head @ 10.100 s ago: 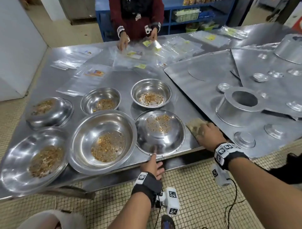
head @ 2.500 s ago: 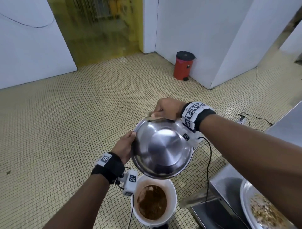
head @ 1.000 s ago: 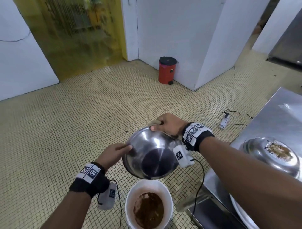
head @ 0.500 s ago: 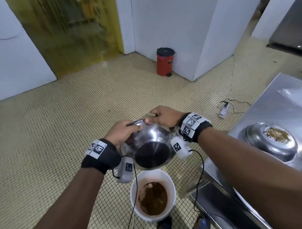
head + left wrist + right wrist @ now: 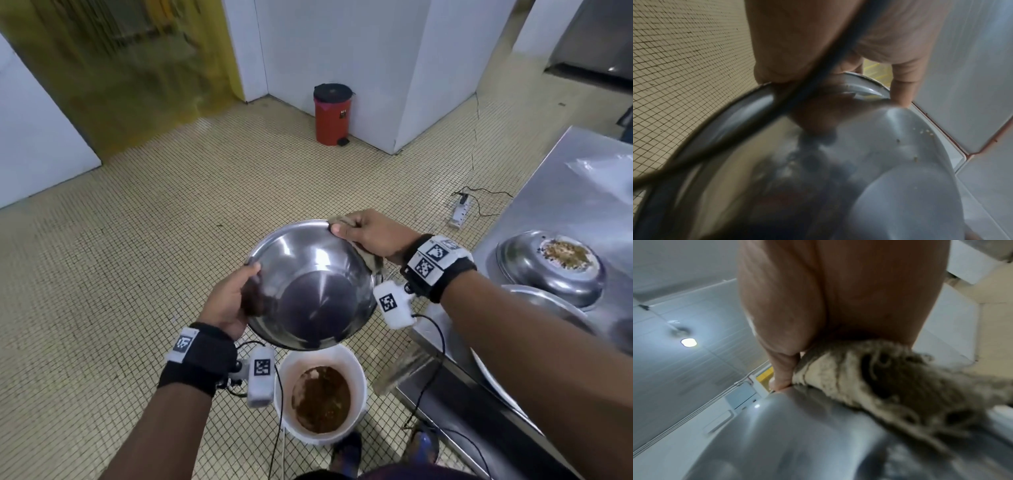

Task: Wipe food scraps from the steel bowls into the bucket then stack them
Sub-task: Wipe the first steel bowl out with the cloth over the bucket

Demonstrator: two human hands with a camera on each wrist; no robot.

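A person holds a steel bowl [image 5: 310, 287] in the air with both hands. The bowl is tipped, with its shiny outside turned up toward the head camera. It hangs right over a white bucket [image 5: 321, 394] that stands on the tiled floor [image 5: 120, 240]. Brown food scraps [image 5: 322, 399] lie inside the bucket.

The left hand [image 5: 229, 301] grips the left edge of the bowl, with its fingers bent round the rim. The right hand [image 5: 368, 234] pinches the far right edge, and a rag [image 5: 371, 262] is squeezed between that hand and the bowl. In the right wrist view the rag looks grey and fuzzy and lies on the bowl's side.

To the right stands a steel table [image 5: 565, 192]. On it sits another bowl [image 5: 549, 265], upside down, with scraps on top. A red bin [image 5: 332, 114] stands far off by the white wall [image 5: 342, 41]. A power strip [image 5: 460, 210] lies on the floor near the table.
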